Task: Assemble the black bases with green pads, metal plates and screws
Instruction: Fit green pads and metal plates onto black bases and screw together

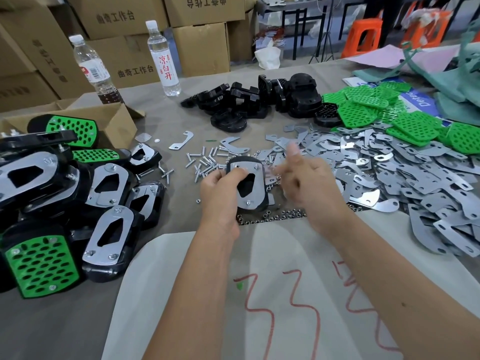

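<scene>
A grey cloth covers the tabletop (65, 333), with stacked cardboard boxes (202, 48) behind it and orange plastic stools (363, 35) farther back on the right.

At the left edge lies a heap of finished pieces (65, 203): glossy black rounded bases carrying perforated green pads or shiny metal plates with a cut-out centre. An open cardboard carton (117, 120) sits behind the heap, and two clear water bottles (163, 58) stand upright beyond it.

Near the middle, small silver screws (205, 162) lie scattered, and a line of tiny nuts (272, 216) runs along the edge of a white cloth (259, 281) marked with red scrawl.

The left hand (220, 185) has its grip clamped on a black base (248, 184) held above the screws, a metal plate facing up, thumb pressing the plate's top edge. The right hand (309, 183), blurred, hovers just beside it with its grip apart, fingers loose, holding nothing visible.

Behind, bare black bases (259, 100) are piled. To the right, flat green pads (389, 113) with oval holes overlap a wide spread of thin loose metal plates (389, 178).
</scene>
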The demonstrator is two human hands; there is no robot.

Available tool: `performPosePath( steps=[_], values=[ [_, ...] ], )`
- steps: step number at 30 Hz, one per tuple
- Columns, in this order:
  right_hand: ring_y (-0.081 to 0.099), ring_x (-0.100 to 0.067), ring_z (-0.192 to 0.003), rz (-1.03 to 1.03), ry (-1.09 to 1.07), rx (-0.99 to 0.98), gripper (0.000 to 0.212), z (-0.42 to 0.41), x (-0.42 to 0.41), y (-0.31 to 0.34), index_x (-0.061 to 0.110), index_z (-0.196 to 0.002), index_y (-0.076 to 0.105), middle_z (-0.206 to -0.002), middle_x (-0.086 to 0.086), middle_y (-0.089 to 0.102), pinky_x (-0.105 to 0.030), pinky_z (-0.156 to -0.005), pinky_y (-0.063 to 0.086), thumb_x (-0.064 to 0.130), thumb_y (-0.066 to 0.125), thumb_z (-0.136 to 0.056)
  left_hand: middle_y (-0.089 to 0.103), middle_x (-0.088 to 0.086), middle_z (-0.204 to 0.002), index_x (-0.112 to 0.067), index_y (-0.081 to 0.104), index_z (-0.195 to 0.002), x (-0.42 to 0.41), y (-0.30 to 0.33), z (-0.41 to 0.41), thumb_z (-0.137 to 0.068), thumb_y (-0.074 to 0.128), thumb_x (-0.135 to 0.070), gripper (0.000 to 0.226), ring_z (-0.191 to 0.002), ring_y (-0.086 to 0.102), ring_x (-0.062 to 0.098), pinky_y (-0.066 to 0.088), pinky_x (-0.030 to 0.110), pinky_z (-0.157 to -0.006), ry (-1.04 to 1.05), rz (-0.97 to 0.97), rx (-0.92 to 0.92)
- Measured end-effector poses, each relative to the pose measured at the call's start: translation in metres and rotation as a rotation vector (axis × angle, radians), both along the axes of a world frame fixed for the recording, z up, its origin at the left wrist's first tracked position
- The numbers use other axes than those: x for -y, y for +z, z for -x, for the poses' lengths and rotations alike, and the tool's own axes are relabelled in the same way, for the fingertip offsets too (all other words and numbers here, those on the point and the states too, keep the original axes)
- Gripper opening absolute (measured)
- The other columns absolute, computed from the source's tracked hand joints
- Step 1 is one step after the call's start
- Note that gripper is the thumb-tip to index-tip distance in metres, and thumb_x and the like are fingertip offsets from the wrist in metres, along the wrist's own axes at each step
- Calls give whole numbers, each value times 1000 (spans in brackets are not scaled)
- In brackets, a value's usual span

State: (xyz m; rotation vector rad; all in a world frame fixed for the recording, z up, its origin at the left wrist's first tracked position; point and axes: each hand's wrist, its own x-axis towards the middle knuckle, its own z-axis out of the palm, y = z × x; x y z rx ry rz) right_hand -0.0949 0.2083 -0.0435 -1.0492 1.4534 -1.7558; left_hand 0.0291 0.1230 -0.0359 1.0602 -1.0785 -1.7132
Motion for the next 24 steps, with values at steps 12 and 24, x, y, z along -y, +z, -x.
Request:
performPosePath(
  steps=[12,24],
  values=[
    [34,-12,-44,-63,-81,-326,54,19,-10,4,16,-60,68,-46,2,45,-23,-46,32,49,61,-102,70,12,-81,-12,60,-90,10,3,-8,-87,73,-8,14,-72,65,28,55,44,-70,118,-40,-66],
    [58,3,-83,-421,228,-1006,12,14,-5,10,31,-83,75,-90,18,59,-14,-71,38,23,82,-87,77,5,-80,-11,75,-95,16,3,-14,-89,71,-13,7,-65,72,20,59,34,-65,63,-79,-45]
  ],
)
